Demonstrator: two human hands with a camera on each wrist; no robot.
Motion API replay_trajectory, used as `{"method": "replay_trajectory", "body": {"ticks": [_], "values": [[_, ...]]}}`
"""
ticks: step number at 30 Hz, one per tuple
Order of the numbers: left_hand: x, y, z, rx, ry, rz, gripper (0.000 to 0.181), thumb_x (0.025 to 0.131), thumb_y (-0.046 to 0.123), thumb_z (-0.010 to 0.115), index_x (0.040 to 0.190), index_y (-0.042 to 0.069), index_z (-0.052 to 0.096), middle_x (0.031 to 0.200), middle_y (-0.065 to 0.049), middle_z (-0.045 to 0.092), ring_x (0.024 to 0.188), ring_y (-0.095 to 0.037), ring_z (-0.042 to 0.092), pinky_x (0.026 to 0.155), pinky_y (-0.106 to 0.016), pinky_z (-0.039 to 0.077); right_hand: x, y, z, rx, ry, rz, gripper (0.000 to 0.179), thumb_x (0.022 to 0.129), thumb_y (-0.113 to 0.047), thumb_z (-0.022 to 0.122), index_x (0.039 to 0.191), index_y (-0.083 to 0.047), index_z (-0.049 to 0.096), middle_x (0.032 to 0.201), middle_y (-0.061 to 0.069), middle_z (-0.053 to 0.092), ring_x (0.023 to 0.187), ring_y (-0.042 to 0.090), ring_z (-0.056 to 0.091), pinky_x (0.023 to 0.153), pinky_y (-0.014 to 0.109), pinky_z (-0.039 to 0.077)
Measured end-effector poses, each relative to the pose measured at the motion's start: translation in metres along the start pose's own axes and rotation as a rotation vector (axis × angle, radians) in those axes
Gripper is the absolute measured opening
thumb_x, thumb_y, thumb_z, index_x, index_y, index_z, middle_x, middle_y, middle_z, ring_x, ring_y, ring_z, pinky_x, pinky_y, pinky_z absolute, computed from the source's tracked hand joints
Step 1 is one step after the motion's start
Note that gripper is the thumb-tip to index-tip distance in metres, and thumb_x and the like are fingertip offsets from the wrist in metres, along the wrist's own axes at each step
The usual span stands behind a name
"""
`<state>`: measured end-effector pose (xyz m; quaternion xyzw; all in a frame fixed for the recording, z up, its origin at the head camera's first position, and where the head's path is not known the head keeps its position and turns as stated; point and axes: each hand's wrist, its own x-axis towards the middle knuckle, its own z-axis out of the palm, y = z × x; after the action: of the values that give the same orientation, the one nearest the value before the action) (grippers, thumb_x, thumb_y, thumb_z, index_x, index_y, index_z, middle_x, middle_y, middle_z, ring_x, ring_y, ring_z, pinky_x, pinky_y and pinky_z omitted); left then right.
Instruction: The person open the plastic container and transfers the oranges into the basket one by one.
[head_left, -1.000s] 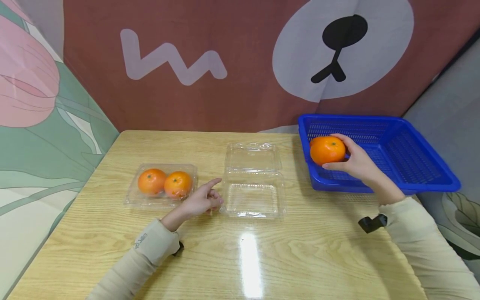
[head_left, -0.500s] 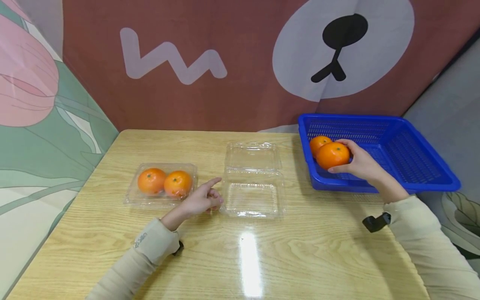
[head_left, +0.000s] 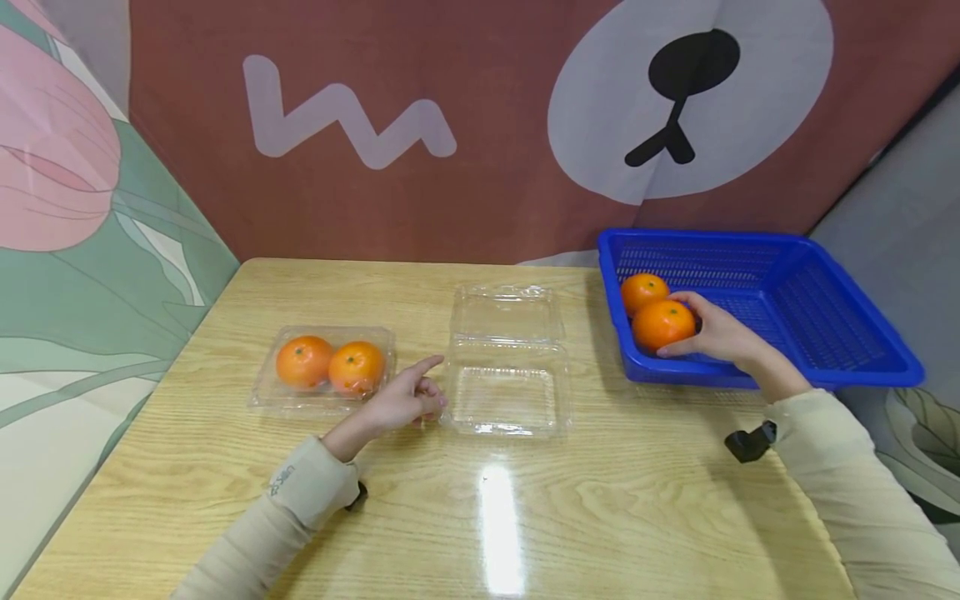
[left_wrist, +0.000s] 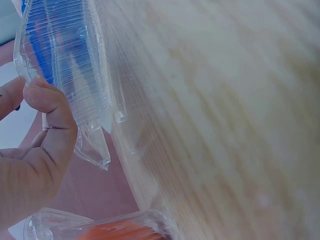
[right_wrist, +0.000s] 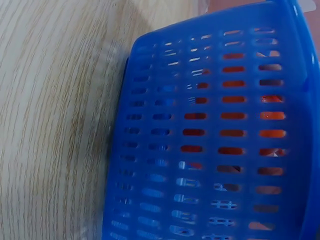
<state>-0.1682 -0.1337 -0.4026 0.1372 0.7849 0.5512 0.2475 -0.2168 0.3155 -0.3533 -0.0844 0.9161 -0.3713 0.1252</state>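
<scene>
My right hand is curved round an orange inside the blue plastic basket, thumb low on the near side and fingers behind, spread about as wide as the fruit. That orange sits at the basket's near left corner; a second orange lies just beyond it, by the left wall. From my right wrist I see mostly slotted plastic, so I can't tell how firmly I hold it or whether its underside touches the basket. My left hand pinches the left rim of an empty clear clamshell, thumb and fingertip meeting there, the index reaching forward. Its lid lies back toward the far edge of the wooden table. Nearer the table's left edge, a closed clamshell holds a pair of oranges. The skin looks smooth and glossy, so a loose grip might let the fruit roll back against its neighbour. Lifting too low could knock it on the basket's rim. The thin clamshell looks light: if my left fingers slackened, a bump from the heavy fruit could slide it or flip its lid.
</scene>
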Motion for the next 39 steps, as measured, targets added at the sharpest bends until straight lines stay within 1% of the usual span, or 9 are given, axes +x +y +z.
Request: {"method": "replay_trajectory", "body": {"ticks": [4, 6, 12, 16, 19, 26, 32, 39], "values": [[0.000, 0.000, 0.000, 0.005, 0.002, -0.003, 0.069, 0.090, 0.000, 0.054, 0.145, -0.002, 0.012, 0.083, -0.008, 0.055, 0.063, -0.017, 0.048, 0.050, -0.029, 0.040, 0.003, 0.005, 0.000, -0.006, -0.031, 0.005, 0.085, 0.075, -0.023, 0.077, 0.138, -0.002, 0.024, 0.127, 0.027, 0.039, 0.106, 0.040, 0.046, 0.086, 0.053, 0.040], [0.000, 0.000, 0.000, 0.007, 0.002, -0.002, 0.069, 0.090, 0.000, 0.054, 0.145, -0.002, 0.013, 0.083, -0.008, 0.055, 0.063, -0.017, 0.048, 0.051, -0.029, 0.040, 0.005, 0.007, 0.000, -0.020, -0.046, 0.005, 0.084, 0.074, -0.023, 0.078, 0.137, -0.003, 0.025, 0.126, 0.026, 0.040, 0.104, 0.039, 0.047, 0.085, 0.050, 0.041], [0.000, 0.000, 0.001, 0.007, 0.003, 0.011, 0.068, 0.090, -0.001, 0.054, 0.144, -0.004, 0.013, 0.082, -0.008, 0.056, 0.063, -0.018, 0.048, 0.051, -0.028, 0.040, 0.012, 0.013, -0.002, 0.007, -0.095, -0.050, 0.080, 0.071, -0.008, 0.078, 0.133, 0.000, 0.028, 0.121, 0.026, 0.042, 0.101, 0.037, 0.049, 0.081, 0.040, 0.043], [0.001, 0.000, 0.001, 0.006, 0.003, 0.016, 0.068, 0.090, -0.001, 0.054, 0.144, -0.005, 0.013, 0.082, -0.008, 0.055, 0.063, -0.018, 0.048, 0.051, -0.028, 0.040, 0.016, 0.017, -0.002, 0.025, -0.123, -0.040, 0.078, 0.071, -0.005, 0.077, 0.131, 0.000, 0.028, 0.119, 0.027, 0.043, 0.099, 0.036, 0.050, 0.078, 0.035, 0.044], [0.001, 0.000, 0.002, 0.011, 0.001, 0.012, 0.068, 0.090, -0.001, 0.054, 0.144, -0.004, 0.013, 0.083, -0.008, 0.055, 0.063, -0.017, 0.048, 0.051, -0.028, 0.040, 0.019, 0.021, -0.001, 0.048, -0.150, -0.023, 0.076, 0.071, -0.002, 0.075, 0.130, 0.001, 0.027, 0.118, 0.028, 0.043, 0.098, 0.035, 0.050, 0.076, 0.034, 0.044], [-0.001, 0.001, 0.002, 0.029, 0.006, 0.011, 0.069, 0.089, 0.000, 0.055, 0.144, -0.004, 0.014, 0.084, -0.008, 0.057, 0.064, -0.017, 0.049, 0.051, -0.028, 0.041, 0.024, 0.021, 0.000, 0.050, -0.192, -0.008, 0.074, 0.067, 0.004, 0.071, 0.126, 0.002, 0.027, 0.114, 0.027, 0.043, 0.094, 0.033, 0.049, 0.073, 0.033, 0.042], [-0.001, 0.000, 0.000, 0.021, -0.001, 0.017, 0.069, 0.090, 0.000, 0.055, 0.145, -0.004, 0.012, 0.084, -0.009, 0.057, 0.064, -0.018, 0.050, 0.052, -0.029, 0.042, 0.026, 0.022, 0.000, 0.104, -0.244, 0.014, 0.071, 0.068, 0.008, 0.067, 0.126, 0.001, 0.026, 0.114, 0.027, 0.040, 0.092, 0.032, 0.046, 0.069, 0.034, 0.044], [-0.001, 0.000, -0.001, 0.023, -0.002, 0.017, 0.069, 0.090, 0.000, 0.055, 0.145, -0.004, 0.012, 0.083, -0.009, 0.057, 0.064, -0.017, 0.050, 0.053, -0.028, 0.043, 0.024, 0.020, 0.000, 0.084, -0.234, 0.034, 0.075, 0.068, 0.005, 0.066, 0.131, 0.002, 0.025, 0.116, 0.028, 0.039, 0.091, 0.032, 0.045, 0.067, 0.034, 0.043]]}}
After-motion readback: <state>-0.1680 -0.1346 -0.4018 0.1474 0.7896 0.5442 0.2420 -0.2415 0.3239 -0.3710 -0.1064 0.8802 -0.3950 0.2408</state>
